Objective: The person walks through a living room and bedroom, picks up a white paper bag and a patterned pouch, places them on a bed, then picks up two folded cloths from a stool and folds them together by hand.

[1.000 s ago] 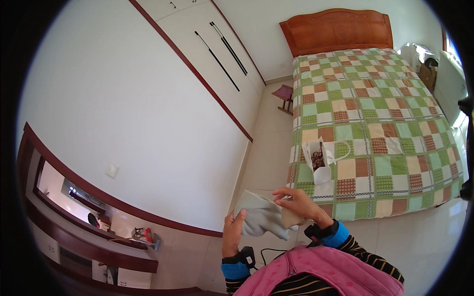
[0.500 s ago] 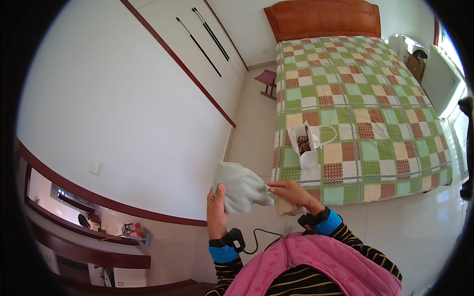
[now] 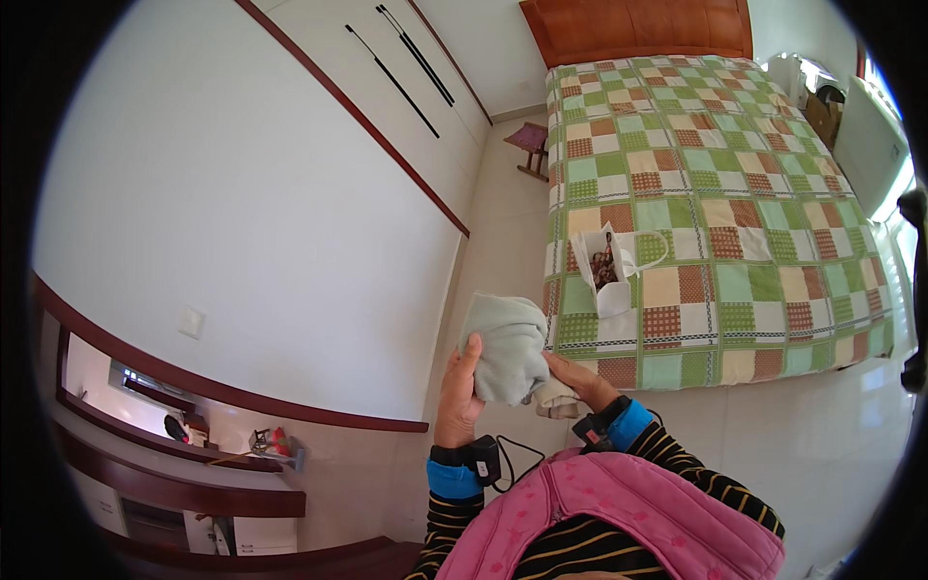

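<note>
A pale grey-green cloth (image 3: 507, 343), bunched and partly folded, is held up in front of my body between both hands. My left hand (image 3: 457, 394) grips its left side, thumb on top and the other fingers hidden behind. On the other side my right hand (image 3: 583, 380) closes on the cloth's right edge, its fingertips partly covered. Below that hand hangs a beige piece of fabric (image 3: 557, 399), rolled or folded; whether the right hand holds it or it is joined to the green cloth, I cannot tell.
Ahead to the right stands a bed with a patchwork checked cover (image 3: 754, 280). On its near left part sits an open white bag (image 3: 611, 298) with dark reddish contents and a looped handle. A small stool (image 3: 531, 138) stands by the bed. A white wall (image 3: 261, 242) rises on the left.
Both hands have brought the cloth slightly right and up in the picture. It hung loosely spread before and is now bunched more compactly, with the right hand closer in. The view has shifted slightly.
</note>
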Motion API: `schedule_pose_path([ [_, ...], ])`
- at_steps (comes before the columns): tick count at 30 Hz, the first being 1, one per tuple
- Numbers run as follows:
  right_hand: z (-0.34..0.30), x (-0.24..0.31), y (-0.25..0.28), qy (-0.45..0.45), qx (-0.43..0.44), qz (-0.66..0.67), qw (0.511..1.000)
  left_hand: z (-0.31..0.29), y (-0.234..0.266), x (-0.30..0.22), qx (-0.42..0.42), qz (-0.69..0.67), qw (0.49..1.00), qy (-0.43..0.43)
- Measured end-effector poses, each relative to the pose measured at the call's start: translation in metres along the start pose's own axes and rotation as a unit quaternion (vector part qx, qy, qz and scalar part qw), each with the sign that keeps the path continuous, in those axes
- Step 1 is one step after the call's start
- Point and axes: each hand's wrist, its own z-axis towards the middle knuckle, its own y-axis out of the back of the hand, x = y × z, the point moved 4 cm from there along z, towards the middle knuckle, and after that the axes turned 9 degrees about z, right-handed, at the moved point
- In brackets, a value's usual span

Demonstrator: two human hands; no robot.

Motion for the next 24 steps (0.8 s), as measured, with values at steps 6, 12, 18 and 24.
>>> schedule_pose_path([
  [6, -0.007, 0.013, 0.000, 0.011, 0.019, 0.132, 0.991, -0.001, 0.040, 0.015, -0.023, -0.056, 0.998, 0.035],
  [12, -0.020, 0.027, -0.007, 0.050, 0.024, 0.030, 0.998, 0.001, 0.064, 0.038, -0.051, -0.080, 0.995, 0.036],
  [18, -0.015, 0.017, -0.005, -0.013, 0.079, 0.047, 0.996, 0.003, 0.075, 0.051, -0.059, -0.076, 0.995, 0.041],
  [24, -0.002, 0.017, -0.002, -0.038, 0.009, 0.037, 0.999, 0.009, 0.086, 0.072, -0.075, 0.012, 0.997, 0.008],
])
